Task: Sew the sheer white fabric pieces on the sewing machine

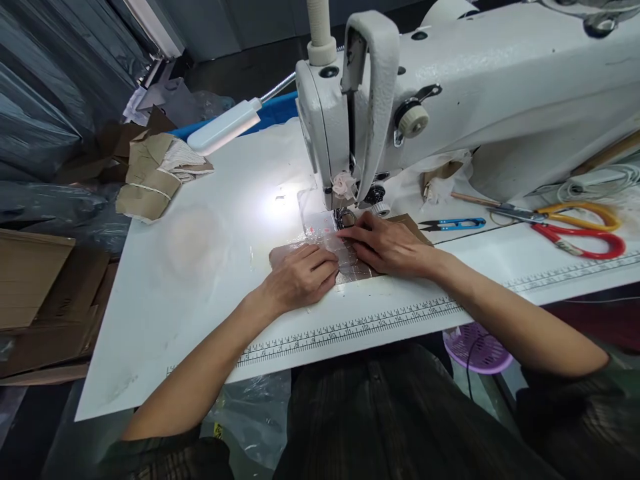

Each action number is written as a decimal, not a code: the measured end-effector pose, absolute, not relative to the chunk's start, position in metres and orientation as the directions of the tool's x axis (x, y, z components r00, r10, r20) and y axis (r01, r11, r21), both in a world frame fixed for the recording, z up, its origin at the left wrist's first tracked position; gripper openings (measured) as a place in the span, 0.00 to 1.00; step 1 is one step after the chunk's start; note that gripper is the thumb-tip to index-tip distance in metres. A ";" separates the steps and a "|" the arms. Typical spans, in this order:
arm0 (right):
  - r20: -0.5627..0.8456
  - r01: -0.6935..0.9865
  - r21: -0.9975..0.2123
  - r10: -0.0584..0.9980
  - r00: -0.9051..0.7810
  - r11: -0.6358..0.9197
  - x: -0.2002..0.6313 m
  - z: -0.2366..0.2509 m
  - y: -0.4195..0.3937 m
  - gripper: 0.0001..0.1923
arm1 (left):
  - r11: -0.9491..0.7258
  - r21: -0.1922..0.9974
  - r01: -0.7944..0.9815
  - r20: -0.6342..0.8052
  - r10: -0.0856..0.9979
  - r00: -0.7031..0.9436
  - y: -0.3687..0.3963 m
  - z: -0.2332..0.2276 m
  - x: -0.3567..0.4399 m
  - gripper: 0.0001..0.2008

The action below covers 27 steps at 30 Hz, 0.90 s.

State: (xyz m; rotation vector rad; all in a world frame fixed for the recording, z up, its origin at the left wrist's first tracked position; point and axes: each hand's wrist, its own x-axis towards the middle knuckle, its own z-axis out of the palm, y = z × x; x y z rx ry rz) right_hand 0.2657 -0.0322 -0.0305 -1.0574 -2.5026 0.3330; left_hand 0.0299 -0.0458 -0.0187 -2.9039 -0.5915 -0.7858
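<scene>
Head view. Both hands flat on a small brown piece [350, 261] with a clear gridded sheet on top, in the middle of the white worktop [200, 267], just near of the needle area of the sewing machine [450, 87]. Left hand [300, 275] pressing down on the left end of the piece, fingers curled loose, palm down, gripping nothing, only holding flat. Right hand [387, 245] spread over the right part, fingertips pointing left toward the presser foot [345, 217], likewise closed on nothing. Probably placed so to keep the layers flat and lined up under the foot, one hand on each side of the seam line.

Lit strongly by the lamp [225, 125] on its bendable neck, far left of the machine head. On the right, well apart from the hands: blue thread snips [453, 225], then scissors with yellow and red handles [580, 230]. Far left on the worktop, a bundle of brown pieces [150, 175] tied with a band. Printed ruler strip [350, 328] along the near edge. Purple basket [477, 347] below the worktop at the right. Cardboard sheets [35, 293] lower, at the left. Nothing between hands and needle; only the machine head itself close above the fingertips.
</scene>
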 end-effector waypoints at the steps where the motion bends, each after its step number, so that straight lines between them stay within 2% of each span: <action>1: 0.293 0.598 -0.407 0.718 -0.631 0.691 0.268 -0.031 -0.032 0.20 | -0.925 0.033 0.379 0.513 0.341 0.788 -0.044 -0.020 0.029 0.03; 4: 0.346 0.515 -0.474 0.690 -0.636 0.714 0.275 -0.033 -0.031 0.20 | -0.926 0.004 0.379 0.547 0.319 0.774 -0.041 -0.021 0.029 0.02; 8: 0.368 0.493 -0.483 0.679 -0.636 0.723 0.277 -0.036 -0.030 0.20 | -0.915 -0.042 0.400 0.570 0.307 0.762 -0.038 -0.020 0.028 0.02; 23: 0.356 0.552 -0.371 0.664 -0.658 0.746 0.271 -0.036 -0.033 0.19 | -0.906 0.001 0.422 0.557 0.351 0.753 -0.035 -0.025 0.024 0.03; 27: 0.352 0.559 -0.386 0.677 -0.647 0.734 0.271 -0.037 -0.033 0.20 | -0.912 -0.012 0.410 0.551 0.336 0.764 -0.034 -0.024 0.024 0.03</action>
